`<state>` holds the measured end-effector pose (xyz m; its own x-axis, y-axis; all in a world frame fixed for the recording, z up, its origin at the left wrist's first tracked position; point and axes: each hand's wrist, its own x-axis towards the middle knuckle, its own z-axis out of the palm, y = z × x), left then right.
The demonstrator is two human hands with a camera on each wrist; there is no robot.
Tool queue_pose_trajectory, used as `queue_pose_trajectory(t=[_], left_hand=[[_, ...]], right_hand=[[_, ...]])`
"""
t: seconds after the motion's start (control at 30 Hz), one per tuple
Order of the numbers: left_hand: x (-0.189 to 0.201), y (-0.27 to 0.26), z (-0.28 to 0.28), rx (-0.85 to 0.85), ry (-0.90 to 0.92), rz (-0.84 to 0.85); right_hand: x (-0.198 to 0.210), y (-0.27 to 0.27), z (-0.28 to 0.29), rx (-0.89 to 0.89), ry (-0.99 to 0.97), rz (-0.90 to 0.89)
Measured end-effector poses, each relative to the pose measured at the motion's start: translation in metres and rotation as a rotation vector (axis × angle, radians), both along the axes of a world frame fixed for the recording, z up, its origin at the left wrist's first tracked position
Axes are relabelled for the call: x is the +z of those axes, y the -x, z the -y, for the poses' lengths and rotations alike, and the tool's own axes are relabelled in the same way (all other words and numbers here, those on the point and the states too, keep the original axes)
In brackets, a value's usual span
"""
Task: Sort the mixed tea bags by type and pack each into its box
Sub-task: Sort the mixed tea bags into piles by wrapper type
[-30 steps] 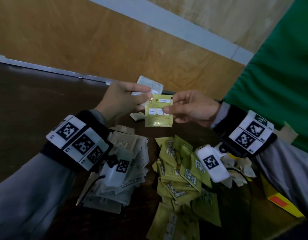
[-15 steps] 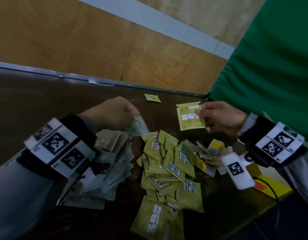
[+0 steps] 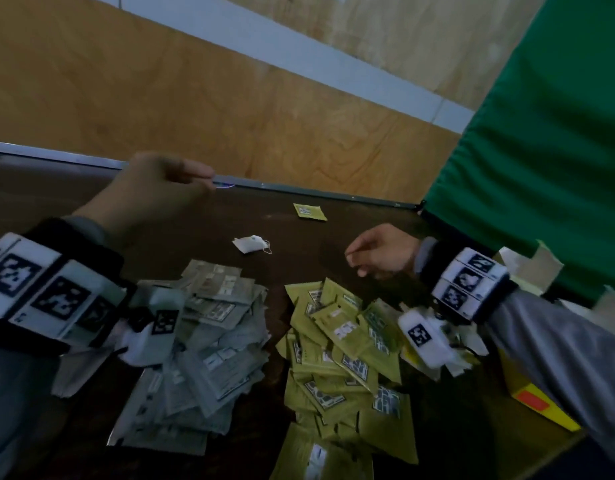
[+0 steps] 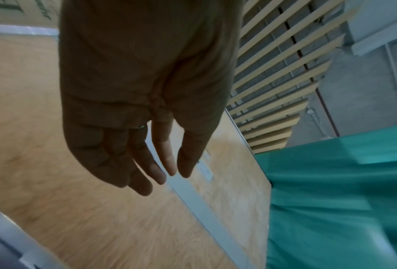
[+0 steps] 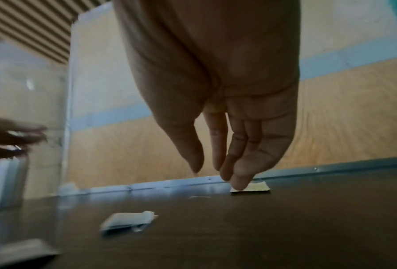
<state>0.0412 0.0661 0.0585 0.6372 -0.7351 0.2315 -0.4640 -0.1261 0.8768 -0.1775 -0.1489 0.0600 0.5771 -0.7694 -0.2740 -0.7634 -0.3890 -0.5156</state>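
Note:
A pile of grey tea sachets [image 3: 209, 341] lies left of a pile of green sachets [image 3: 344, 358] on the dark table [image 3: 49, 195]. One green sachet [image 3: 309, 212] [image 5: 257, 187] lies alone farther back, and a bare white tea bag [image 3: 250, 244] [image 5: 128, 221] lies between the hands. My left hand [image 3: 195, 178] [image 4: 167, 172] hovers above the table behind the grey pile, fingers straight and holding nothing. My right hand [image 3: 354, 261] [image 5: 206, 171] hangs low over the table behind the green pile, fingers relaxed and holding nothing.
A yellow box [image 3: 538, 400] lies at the right table edge under my right forearm, with an open pale carton [image 3: 527, 268] behind it. A green cloth [image 3: 541, 150] hangs at the right. A metal strip [image 3: 299, 190] edges the table's far side before a wooden wall.
My right hand has let go of the green sachet it held and has dropped towards the table. My left hand has left the grey pile and risen, now without a sachet.

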Motion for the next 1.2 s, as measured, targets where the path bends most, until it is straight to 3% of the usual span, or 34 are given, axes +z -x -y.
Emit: queue_pose_trajectory(t=[0.1, 0.27, 0.53, 0.67, 0.8, 0.93, 0.97, 1.07, 1.2], left_hand=[[-0.002, -0.012, -0.004, 0.034, 0.008, -0.041], [-0.013, -0.029, -0.004, 0.103, 0.027, -0.063], [-0.029, -0.05, -0.006, 0.197, 0.01, -0.105], [-0.031, -0.052, -0.006, 0.187, -0.007, -0.15], [-0.03, -0.048, -0.003, 0.154, -0.009, -0.166], [-0.027, -0.039, 0.0, 0.107, -0.009, -0.188], [-0.026, -0.036, 0.001, 0.1, -0.011, -0.195], [-0.022, -0.028, 0.003, 0.071, -0.017, -0.207], [-0.016, -0.02, 0.003, 0.03, -0.016, -0.193]], right_hand=[[-0.006, -0.044, 0.038, 0.052, 0.148, -0.088], [-0.029, -0.126, 0.106, 0.238, 0.404, -0.452], [-0.072, -0.187, 0.159, 0.09, 0.151, -0.308], [-0.068, -0.189, 0.16, 0.183, 0.193, -0.248], [-0.046, -0.177, 0.135, 0.206, 0.145, -0.376], [-0.036, -0.174, 0.094, 0.321, 0.052, -0.084], [-0.036, -0.175, 0.083, 0.409, 0.045, -0.087], [-0.043, -0.179, 0.047, 0.662, 0.042, -0.287], [-0.05, -0.181, 0.025, 0.733, 0.227, -0.392]])
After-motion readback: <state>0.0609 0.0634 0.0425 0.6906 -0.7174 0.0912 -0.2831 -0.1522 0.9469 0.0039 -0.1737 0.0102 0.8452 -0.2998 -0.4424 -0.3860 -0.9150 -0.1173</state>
